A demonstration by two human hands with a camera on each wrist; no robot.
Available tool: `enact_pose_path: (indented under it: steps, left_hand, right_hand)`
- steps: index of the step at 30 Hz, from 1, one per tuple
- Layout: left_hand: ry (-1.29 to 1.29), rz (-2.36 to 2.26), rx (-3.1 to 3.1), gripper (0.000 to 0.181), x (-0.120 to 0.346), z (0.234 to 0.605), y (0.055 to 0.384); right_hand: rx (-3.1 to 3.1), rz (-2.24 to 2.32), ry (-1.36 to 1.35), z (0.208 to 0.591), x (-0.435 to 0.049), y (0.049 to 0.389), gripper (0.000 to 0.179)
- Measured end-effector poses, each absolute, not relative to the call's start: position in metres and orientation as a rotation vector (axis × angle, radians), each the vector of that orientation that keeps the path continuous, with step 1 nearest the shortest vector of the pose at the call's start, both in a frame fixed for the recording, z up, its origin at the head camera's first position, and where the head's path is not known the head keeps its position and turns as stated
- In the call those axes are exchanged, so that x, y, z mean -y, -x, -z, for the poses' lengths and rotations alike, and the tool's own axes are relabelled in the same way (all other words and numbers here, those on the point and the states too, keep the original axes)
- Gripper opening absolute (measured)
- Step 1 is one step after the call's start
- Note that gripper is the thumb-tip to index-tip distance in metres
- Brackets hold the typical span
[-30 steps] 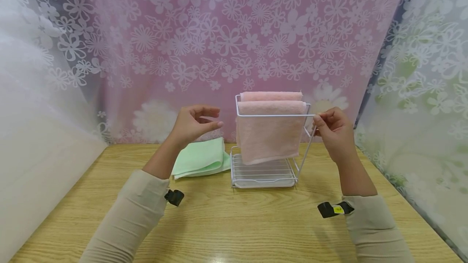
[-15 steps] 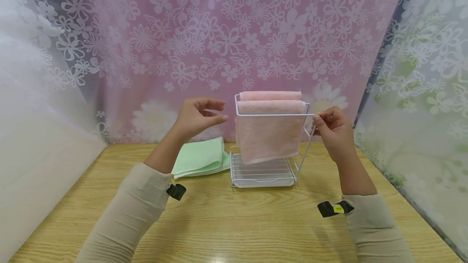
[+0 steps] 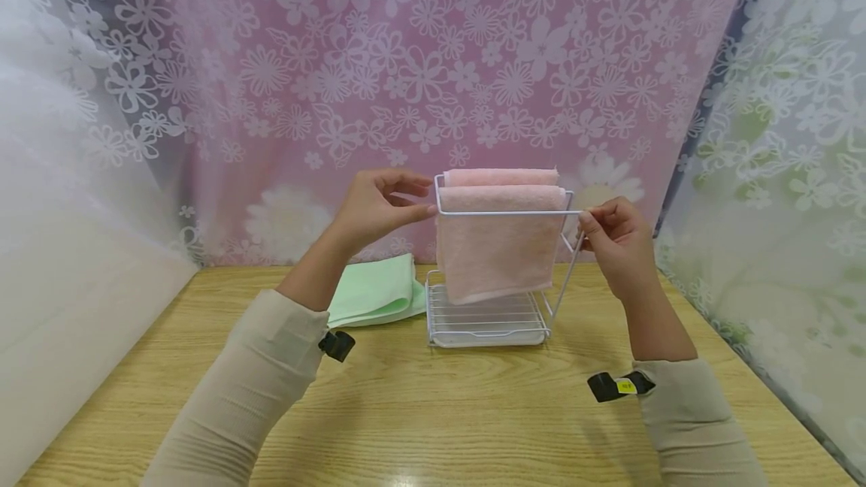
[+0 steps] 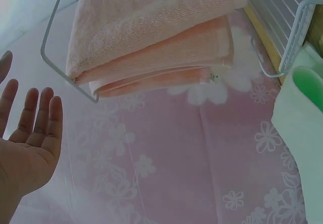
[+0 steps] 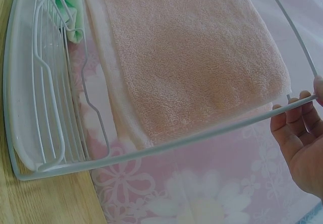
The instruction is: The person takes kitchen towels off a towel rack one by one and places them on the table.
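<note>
A white wire rack [image 3: 507, 213] stands on the table with a pale pink towel [image 3: 501, 258] draped over its upper part; the towel's folded layers hang down in the left wrist view. My right hand [image 3: 619, 246] pinches the rack's front right top corner between thumb and fingers. At the opposite side, my left hand [image 3: 372, 209] has its fingertips right by the top left corner of the frame. Its fingers are extended, holding nothing. The folded light green towel [image 3: 379, 290] lies beside the rack's lower left side.
Under the rack's lower wire shelf sits a white tray [image 3: 487, 339]. A wood-grain table [image 3: 433, 412] extends toward me. Behind it hangs a pink floral curtain [image 3: 379, 96], and pale sheets flank both sides.
My left hand has moved right and slightly up, up to the rack's top left corner. My right hand keeps its grip, and the rack and towels stay put.
</note>
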State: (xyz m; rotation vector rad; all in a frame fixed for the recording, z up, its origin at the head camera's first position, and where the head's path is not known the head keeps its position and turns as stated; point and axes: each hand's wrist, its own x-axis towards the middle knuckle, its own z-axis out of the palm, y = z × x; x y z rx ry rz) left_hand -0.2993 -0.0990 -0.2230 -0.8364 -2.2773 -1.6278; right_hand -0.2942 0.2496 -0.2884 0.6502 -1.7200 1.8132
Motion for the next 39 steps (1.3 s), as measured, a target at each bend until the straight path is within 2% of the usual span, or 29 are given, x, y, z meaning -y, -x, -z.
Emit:
enact_pose_path:
  steps: [14,26,39]
  left_hand:
    - [0.931,1.546,2.249,0.038,0.082,0.216,0.303]
    - [1.001,1.342,2.238,0.033,0.063,0.212,0.309]
    - [0.998,1.241,2.306,0.029,0.042,0.206,0.31]
  right_hand:
    - [1.729,-1.803,-0.639,0.288,-0.249,0.295,0.014]
    - [1.725,-1.812,-0.621,0.288,-0.25,0.294,0.004]
    - [1.717,-1.811,-0.626,0.289,-0.249,0.294,0.005]
